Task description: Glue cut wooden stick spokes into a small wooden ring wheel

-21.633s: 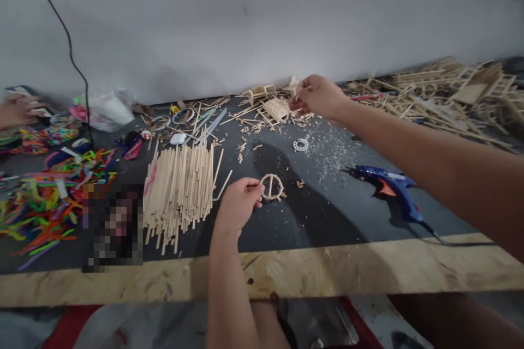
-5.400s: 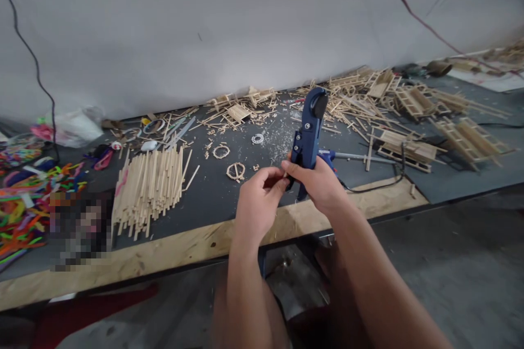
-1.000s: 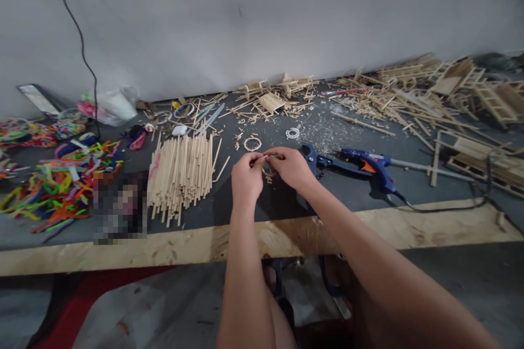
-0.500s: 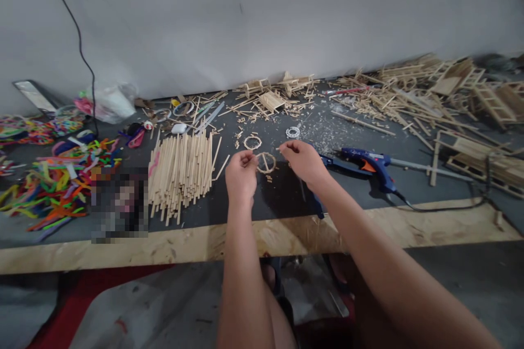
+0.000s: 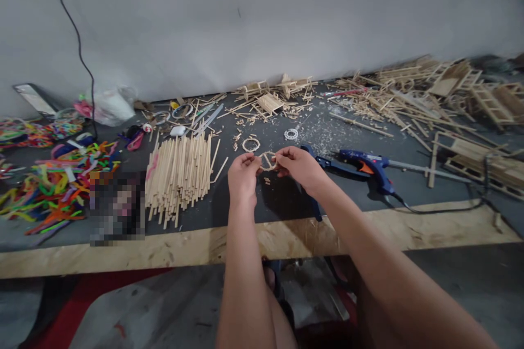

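Note:
Between my two hands is a small wooden ring (image 5: 268,161) with a stick set across its middle. My left hand (image 5: 243,174) pinches the ring's left side, and my right hand (image 5: 295,166) has its fingers closed at the right side. Whether a small stick piece is also in the right fingers is hidden. Just beyond lies a second wooden ring (image 5: 251,145) on the dark tabletop, and a white notched ring (image 5: 291,134) sits to its right. A few short wood bits (image 5: 267,181) lie below the held ring.
A bundle of wooden sticks (image 5: 180,177) lies to the left, with colourful pipe cleaners (image 5: 61,188) farther out. On the right rests a blue glue gun (image 5: 370,166) with its cord, beside blue pliers-like handles (image 5: 344,168). Stick structures (image 5: 487,95) and scraps line the back.
My right hand has moved left and down to the ring and now touches its right side. The ring appears slightly raised and tilted between both hands.

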Available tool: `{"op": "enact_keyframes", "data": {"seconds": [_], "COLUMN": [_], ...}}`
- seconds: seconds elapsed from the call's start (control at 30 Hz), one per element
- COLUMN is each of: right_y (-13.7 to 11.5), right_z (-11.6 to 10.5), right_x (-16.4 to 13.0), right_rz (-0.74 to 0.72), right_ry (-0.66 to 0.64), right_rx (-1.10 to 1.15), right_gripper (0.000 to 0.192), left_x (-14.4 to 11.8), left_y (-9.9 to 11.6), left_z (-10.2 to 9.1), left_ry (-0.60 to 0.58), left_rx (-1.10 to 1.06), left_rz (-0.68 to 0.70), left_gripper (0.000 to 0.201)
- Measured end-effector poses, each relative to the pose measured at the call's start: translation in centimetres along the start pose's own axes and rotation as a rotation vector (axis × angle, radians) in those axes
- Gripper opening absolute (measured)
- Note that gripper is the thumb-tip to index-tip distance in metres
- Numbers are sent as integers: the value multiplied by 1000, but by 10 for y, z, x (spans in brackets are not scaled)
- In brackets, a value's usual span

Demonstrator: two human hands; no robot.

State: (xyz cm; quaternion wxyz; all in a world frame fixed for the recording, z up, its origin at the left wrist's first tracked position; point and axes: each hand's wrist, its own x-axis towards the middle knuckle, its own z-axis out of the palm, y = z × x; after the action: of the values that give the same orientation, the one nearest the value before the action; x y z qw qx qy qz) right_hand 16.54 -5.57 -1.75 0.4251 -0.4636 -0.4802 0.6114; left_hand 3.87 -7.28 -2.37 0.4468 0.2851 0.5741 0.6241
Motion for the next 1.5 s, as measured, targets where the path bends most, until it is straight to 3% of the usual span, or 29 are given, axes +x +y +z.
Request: {"op": "enact_keyframes", "data": {"seconds": [0.1, 0.37, 0.9, 1.1, 1.33, 1.4, 1.5], "right_y": [3, 6, -31, -42, -30, -27, -28], "right_z": [0, 0, -6, -20, -14, -12, -18], "right_x": [1, -2, -32, -40, -26, -25, -27], "right_rz": [-45, -88, -231, -189, -88, -75, -102], "right_ry": [17, -7, -144, -205, -268, -222, -98], "right_rx": [27, 99, 283, 421, 425, 406, 383], "right_gripper": [5, 11, 9, 12, 17, 19, 19], "left_x": [-3, -11, -40, -49, -58, -57, -54], "left_y": [1, 5, 36, 49, 57, 56, 53], "left_z": [1, 5, 5, 0, -3, -2, -2], "left_ry": [-27, -229, -230, -244, -441, -418, -290], "left_rx": [-12, 5, -123, -170, -214, -196, -157], "left_rz": [-43, -130, 39, 67, 31, 36, 59], "left_gripper": [31, 21, 27, 39, 45, 40, 32]}}
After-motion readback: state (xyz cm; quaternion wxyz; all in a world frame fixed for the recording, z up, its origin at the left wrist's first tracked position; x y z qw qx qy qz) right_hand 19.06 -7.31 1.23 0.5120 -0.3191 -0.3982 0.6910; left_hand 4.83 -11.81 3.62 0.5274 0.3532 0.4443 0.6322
